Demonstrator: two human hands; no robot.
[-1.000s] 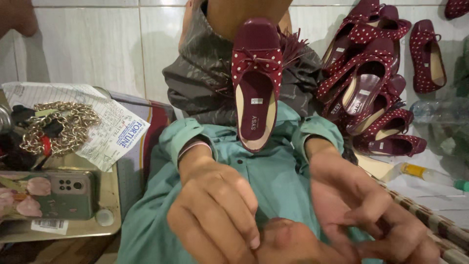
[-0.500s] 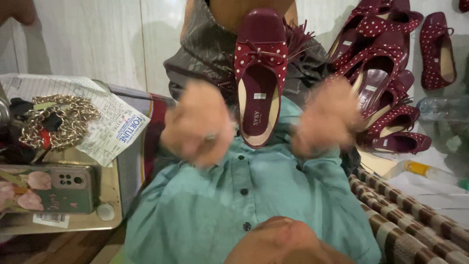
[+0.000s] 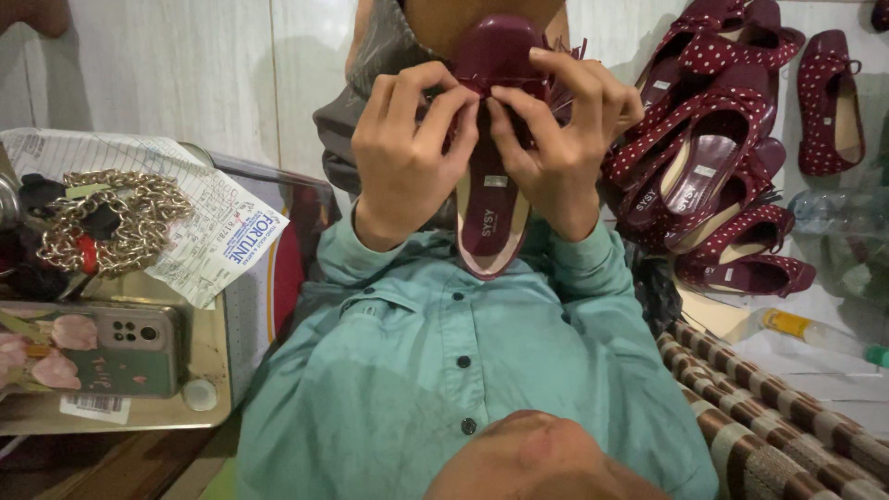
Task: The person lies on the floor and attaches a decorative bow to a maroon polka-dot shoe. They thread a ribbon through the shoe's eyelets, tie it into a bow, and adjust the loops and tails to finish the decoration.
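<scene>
A maroon flat shoe [image 3: 494,208] with a beige-edged insole stands toe-up in front of my chest, its heel resting on my teal shirt [image 3: 435,370]. My left hand [image 3: 407,153] and my right hand [image 3: 556,139] both pinch the bow at the shoe's toe, fingertips meeting in the middle. The bow itself is mostly hidden under my fingers. A maroon tassel shows just right of my right hand.
A pile of maroon dotted shoes [image 3: 713,167] lies at the right, one more [image 3: 831,102] apart. At the left a tray [image 3: 139,417] holds a phone [image 3: 93,347], a gold chain [image 3: 120,222] and a printed paper [image 3: 204,231]. A plastic bottle [image 3: 806,329] and a striped mat [image 3: 787,426] sit lower right.
Both hands rose from my lap to the toe of the shoe and closed on its bow. The view has come closer to the shoe.
</scene>
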